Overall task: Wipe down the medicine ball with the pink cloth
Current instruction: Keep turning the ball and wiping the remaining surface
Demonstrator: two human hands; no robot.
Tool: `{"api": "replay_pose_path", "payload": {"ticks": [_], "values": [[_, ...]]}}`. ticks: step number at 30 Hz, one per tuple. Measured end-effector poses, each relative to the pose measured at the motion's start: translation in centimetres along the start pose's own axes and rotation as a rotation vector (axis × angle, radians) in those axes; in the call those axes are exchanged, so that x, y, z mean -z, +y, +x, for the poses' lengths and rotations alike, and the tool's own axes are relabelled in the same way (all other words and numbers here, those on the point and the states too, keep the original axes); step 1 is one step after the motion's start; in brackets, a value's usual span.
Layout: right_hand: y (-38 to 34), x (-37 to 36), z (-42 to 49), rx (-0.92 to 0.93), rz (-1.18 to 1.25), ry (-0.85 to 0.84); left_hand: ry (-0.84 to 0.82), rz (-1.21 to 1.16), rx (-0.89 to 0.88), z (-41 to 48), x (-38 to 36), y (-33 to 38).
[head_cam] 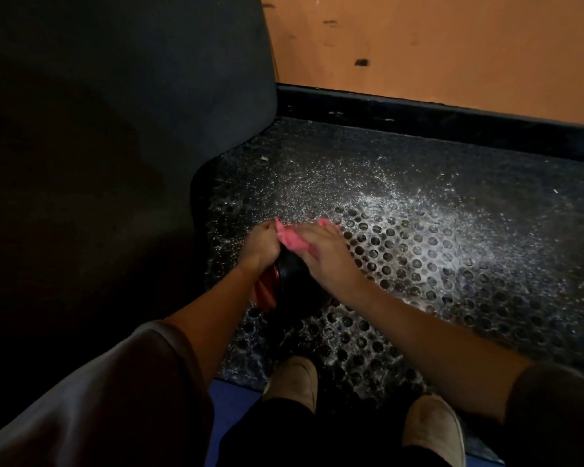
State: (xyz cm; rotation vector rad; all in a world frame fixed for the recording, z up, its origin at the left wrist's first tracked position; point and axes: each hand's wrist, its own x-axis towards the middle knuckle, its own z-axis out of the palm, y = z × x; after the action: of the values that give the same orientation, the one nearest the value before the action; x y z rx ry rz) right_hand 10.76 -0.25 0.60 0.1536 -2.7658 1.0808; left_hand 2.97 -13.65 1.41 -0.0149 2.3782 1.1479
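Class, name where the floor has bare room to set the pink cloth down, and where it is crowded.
Free: the perforated mat right of the right hand, out to the black baseboard. Crowded: left, where the medicine ball sits by the large dark pad, and near the shoes.

A black medicine ball (295, 281) with a red panel is seen; pink cloth (290, 242) upon it; black hole-patterned mat (418, 264) beneath, speckled white; orange wall (435, 45) beyond.

Gripping a crumpled pink cloth (292, 242) with left hand (262, 246) and right hand (324, 254) on top of a round black-and-red medicine ball (294, 283), resting on a perforated black rubber mat (418, 254) dusted white, beside a dark padded block (115, 129)
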Motion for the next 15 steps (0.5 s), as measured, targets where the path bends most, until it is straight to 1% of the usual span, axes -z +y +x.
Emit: {"api": "replay_pose_path", "payload": {"ticks": [2, 4, 6, 8, 10, 11, 13, 14, 15], "values": [[-0.3, 0.1, -1.9, 0.119, 0.008, -0.04, -0.008, -0.03, -0.005, 0.5, 0.2, -0.3], [0.0, 0.3, -3.0, 0.212, 0.002, -0.083, -0.009, -0.084, 0.027, 0.4, 0.5, 0.0], [0.6, 0.8, -2.8, 0.187, 0.042, -0.106, -0.018, -0.081, -0.002, 0.3, 0.3, -0.2], [0.9, 1.2, -1.9, 0.107, 0.109, -0.048, -0.052, -0.057, -0.041, 0.1, -0.1, -0.5], [1.0, 1.2, -0.9, 0.015, 0.151, 0.078, -0.02, 0.028, -0.046, -0.2, -0.5, -0.5], [1.3, 1.4, -0.4, -0.087, 0.192, 0.114, 0.001, 0.056, -0.049, -0.3, -0.8, -0.3], [1.9, 2.1, 0.3, -0.356, 0.309, 0.104, 0.055, 0.053, -0.052, -0.7, -1.5, -0.4], [2.4, 2.3, 0.4, -0.464, 0.338, 0.09, 0.064, 0.052, -0.055, -1.0, -1.8, -0.3], [3.0, 2.3, 0.4, -0.525, 0.336, 0.084, 0.077, 0.062, -0.062, -1.0, -2.1, -0.4]]}}
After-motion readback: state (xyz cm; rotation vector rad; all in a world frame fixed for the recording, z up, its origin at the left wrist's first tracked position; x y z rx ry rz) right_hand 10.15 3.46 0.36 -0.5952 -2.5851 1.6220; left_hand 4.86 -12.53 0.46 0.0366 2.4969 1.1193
